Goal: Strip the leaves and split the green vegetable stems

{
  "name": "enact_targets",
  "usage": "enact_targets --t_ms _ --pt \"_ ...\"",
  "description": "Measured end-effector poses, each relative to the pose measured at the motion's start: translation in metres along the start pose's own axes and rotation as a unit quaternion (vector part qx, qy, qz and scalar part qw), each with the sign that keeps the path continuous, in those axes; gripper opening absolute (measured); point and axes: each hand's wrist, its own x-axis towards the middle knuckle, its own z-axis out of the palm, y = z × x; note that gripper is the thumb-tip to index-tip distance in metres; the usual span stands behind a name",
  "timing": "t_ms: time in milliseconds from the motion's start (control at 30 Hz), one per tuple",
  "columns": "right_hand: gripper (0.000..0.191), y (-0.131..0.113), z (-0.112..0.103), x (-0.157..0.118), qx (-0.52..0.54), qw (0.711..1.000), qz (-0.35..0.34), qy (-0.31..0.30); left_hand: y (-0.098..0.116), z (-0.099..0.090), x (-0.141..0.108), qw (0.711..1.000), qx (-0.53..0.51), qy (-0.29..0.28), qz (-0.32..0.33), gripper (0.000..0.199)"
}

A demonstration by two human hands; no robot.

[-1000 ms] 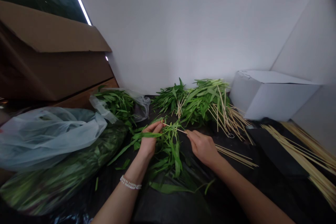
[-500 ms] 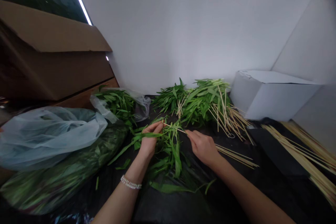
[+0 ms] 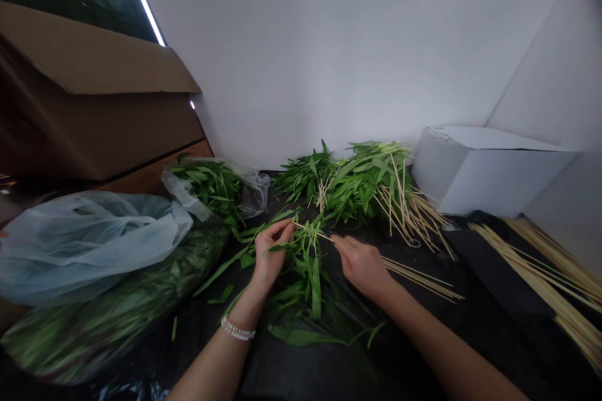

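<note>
A thin wooden skewer runs between my two hands, with green leafy stems threaded or draped across its middle. My left hand, with a beaded bracelet at the wrist, pinches the skewer's left end. The right end is held between the thumb and fingers of my right hand. Long leaves hang from the skewer over loose greens on the dark surface. Several bare skewers lie just right of my right hand.
Leafy bunches with skewers lie at the back. At left are a plastic bag of greens, a smaller bag and a cardboard box. At right stand a white box and long sticks.
The long leaf that lay across my left hand has dropped away from it, and only a small leaf shows there. Both hands have barely moved and keep their hold.
</note>
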Motion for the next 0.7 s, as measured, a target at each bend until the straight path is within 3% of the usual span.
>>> enact_targets --t_ms 367,700 --pt "0.035 0.0000 0.0002 0.0001 0.003 1.000 -0.002 0.007 0.0073 0.0008 -0.0008 0.998 -0.046 0.003 -0.050 0.022" --pt "0.035 -0.0013 -0.0021 0.0005 -0.004 1.000 0.002 -0.006 0.0004 0.0020 -0.0004 0.996 -0.062 -0.012 -0.070 0.028"
